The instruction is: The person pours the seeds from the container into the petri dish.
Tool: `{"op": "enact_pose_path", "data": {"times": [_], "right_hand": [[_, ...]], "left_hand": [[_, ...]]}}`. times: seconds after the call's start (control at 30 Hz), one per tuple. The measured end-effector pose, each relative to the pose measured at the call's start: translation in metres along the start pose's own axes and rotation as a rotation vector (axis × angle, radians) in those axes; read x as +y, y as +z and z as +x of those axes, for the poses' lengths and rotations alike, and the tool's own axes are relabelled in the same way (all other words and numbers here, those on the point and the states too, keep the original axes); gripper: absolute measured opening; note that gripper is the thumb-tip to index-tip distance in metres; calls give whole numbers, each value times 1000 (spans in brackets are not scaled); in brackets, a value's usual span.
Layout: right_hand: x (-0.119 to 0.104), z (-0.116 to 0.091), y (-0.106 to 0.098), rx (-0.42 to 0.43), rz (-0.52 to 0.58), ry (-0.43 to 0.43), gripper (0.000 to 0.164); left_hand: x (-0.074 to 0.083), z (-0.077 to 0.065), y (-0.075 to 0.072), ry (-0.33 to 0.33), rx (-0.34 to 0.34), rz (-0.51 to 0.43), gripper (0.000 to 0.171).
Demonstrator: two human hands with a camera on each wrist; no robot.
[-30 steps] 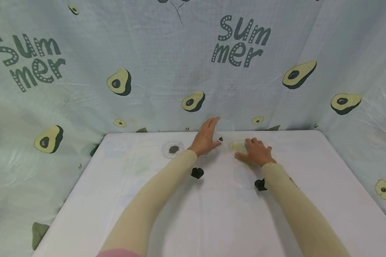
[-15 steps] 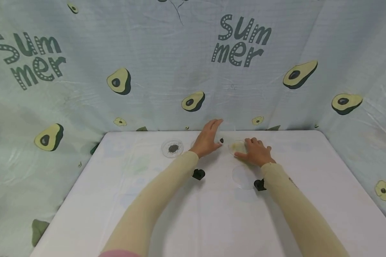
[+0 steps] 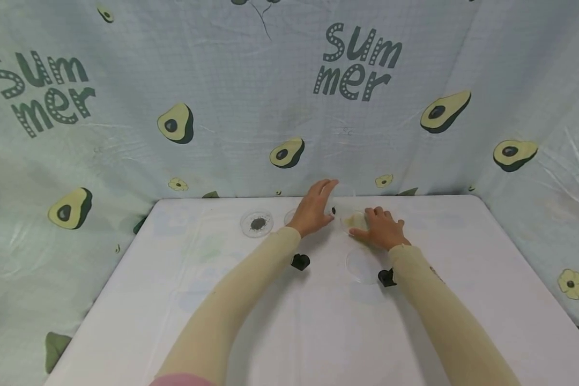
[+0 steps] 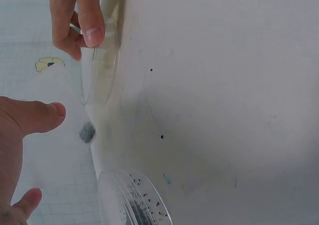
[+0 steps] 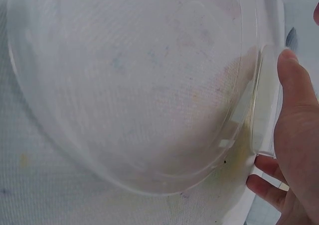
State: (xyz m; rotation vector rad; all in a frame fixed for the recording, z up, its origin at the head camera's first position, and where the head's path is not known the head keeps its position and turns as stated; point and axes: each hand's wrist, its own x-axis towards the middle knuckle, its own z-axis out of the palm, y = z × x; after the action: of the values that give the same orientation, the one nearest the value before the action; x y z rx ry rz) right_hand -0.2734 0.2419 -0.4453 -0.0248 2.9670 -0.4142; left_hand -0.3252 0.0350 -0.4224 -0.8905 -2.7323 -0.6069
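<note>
In the head view my left hand (image 3: 311,210) is at the table's back edge, thumb and fingers curved round a faint, see-through container (image 3: 343,199). A dark patch (image 4: 87,132) shows low in it; its exact kind is unclear. To the right, my right hand (image 3: 382,228) grips the rim of a clear petri dish (image 3: 353,221) with pale yellowish contents. The right wrist view shows the thumb (image 5: 294,80) against this dish's side and fingers below. Nearer me lies a clear round dish or lid (image 3: 362,265), large in the right wrist view.
A clear petri dish (image 3: 257,223) with dark grains stands left of my left hand. Another clear dish (image 3: 289,216) is mostly hidden behind that hand. Black specks (image 4: 162,136) dot the white table (image 3: 338,332). A patterned cloth (image 3: 222,80) hangs behind the back edge.
My left hand has shifted slightly right, and the dark patch with it. The dish behind it shows a little more. The right hand keeps its grip, almost still.
</note>
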Motion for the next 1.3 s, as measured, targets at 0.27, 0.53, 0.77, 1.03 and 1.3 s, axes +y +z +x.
{"op": "enact_pose_path", "data": {"times": [0.27, 0.53, 0.77, 1.03, 1.3], "right_hand": [[0, 1, 4, 3, 6, -7, 91], [3, 1, 5, 8, 4, -8, 93], [3, -1, 6, 21, 3, -10, 93], [1, -1, 3, 23, 3, -7, 92], [-1, -1, 0, 11, 0, -6, 92]], "left_hand": [[5, 1, 1, 73, -7, 72, 91], [12, 2, 1, 135, -8, 151, 89], [17, 4, -1, 175, -28, 210, 87], [20, 10, -2, 240, -22, 305, 79], [23, 17, 0, 294, -25, 367, 74]]}}
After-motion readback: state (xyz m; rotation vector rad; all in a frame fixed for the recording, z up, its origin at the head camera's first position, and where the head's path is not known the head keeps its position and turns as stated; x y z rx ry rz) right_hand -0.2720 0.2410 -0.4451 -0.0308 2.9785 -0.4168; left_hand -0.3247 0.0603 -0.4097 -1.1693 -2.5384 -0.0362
